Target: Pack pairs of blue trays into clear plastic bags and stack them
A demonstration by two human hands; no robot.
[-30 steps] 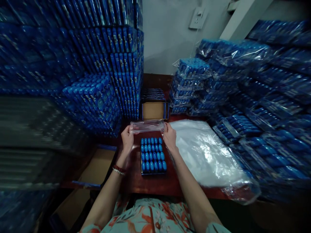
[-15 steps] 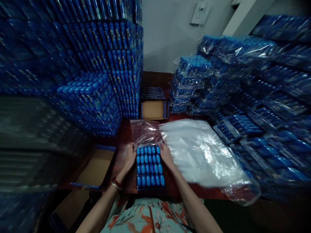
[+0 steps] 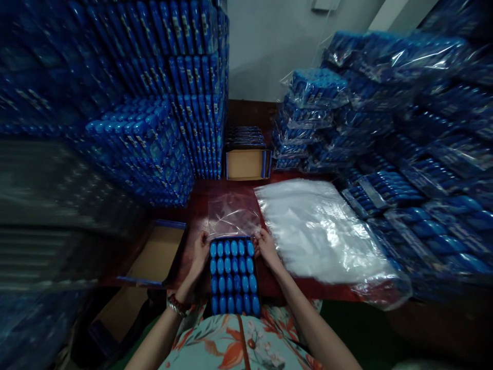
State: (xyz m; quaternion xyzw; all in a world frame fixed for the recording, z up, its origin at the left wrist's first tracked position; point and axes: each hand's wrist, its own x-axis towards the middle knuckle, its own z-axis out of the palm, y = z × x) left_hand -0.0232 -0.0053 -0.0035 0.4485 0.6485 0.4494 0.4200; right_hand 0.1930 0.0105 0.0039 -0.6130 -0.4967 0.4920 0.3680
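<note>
A tray of blue rounded-top pieces in rows (image 3: 233, 277) sits at the table's front edge, close against my body. Just beyond it a clear plastic bag (image 3: 234, 213) lies on the table, its near end meeting the tray's far edge. My left hand (image 3: 200, 252) pinches the bag's near left corner, beside the tray's far left corner. On the opposite side my right hand (image 3: 266, 250) pinches the near right corner, fingers curled. How far the bag's mouth overlaps the tray is hard to make out.
A pile of clear bags (image 3: 316, 231) lies to the right. An empty cardboard tray (image 3: 157, 252) is at the left, another small box (image 3: 246, 164) at the back. Tall stacks of blue packs (image 3: 142, 154) rise at left; wrapped packs (image 3: 308, 113) are stacked at right.
The tray has come nearer to my body, and its far edge is now at the bag's near end. Both hands still grip the bag, slightly wider apart. The view has tilted down.
</note>
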